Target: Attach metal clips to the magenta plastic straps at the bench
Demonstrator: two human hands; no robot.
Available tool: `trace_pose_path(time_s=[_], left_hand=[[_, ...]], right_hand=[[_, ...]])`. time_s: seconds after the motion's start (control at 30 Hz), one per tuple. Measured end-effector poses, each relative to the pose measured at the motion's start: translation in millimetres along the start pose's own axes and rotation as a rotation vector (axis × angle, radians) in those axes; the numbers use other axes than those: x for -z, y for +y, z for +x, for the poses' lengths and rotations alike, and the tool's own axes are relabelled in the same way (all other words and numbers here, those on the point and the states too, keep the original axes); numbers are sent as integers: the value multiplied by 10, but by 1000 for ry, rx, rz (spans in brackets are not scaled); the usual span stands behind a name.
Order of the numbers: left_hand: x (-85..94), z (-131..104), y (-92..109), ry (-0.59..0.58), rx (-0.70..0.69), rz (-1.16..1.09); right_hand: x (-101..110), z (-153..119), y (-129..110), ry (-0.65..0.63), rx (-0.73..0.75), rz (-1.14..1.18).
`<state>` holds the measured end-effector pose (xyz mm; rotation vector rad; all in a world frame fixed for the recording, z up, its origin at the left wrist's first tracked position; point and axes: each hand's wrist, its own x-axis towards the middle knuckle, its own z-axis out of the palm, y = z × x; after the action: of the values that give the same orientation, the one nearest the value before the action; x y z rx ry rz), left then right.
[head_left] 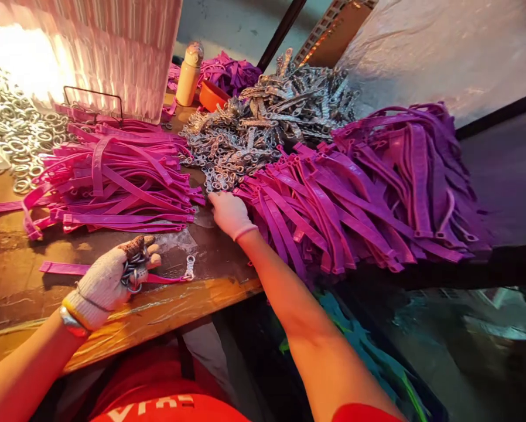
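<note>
My left hand [107, 281], in a white knit glove, rests on the wooden workbench [21, 275] near its front edge, fingers curled closed around a bunch of metal rings [133, 271]. Directly beneath and beside this hand lies a single pink strap [69, 269], flat on the bench, running to the right and ending in a metal snap hook [189, 268]. My right hand [230, 214], also gloved, reaches forward with the fingers together and bent down onto the near edge of the purple strap pile [355, 199]; I cannot tell whether they grip a strap or only press on it. This pile spreads across the right side of the bench and overhangs its edge. Just beyond the right hand sits a heap of metal snap hooks [263, 117], touching both strap piles. On the left, a stack of pink straps [113, 181] lies lengthwise, well clear of the left hand. Farther left is a spread of loose metal rings [12, 129]. At the back stand a beige bottle [189, 73] and an orange bowl [212, 95], side by side.
</note>
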<state>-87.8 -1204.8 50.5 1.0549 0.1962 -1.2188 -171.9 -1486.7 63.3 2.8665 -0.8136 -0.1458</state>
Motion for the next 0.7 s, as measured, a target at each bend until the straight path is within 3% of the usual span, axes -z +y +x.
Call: trace_pose_path(time_s=[0.17, 0.53, 0.7], left_hand=[[86, -2, -84, -100, -5, -42], [20, -33, -115, -200, -65, 244], [3, -46, -121, -150, -59, 314]], right_hand=[[-208, 243, 51, 0, -5, -29], [-232, 83, 145, -41, 171, 92], [-209, 34, 162, -47, 190, 200]])
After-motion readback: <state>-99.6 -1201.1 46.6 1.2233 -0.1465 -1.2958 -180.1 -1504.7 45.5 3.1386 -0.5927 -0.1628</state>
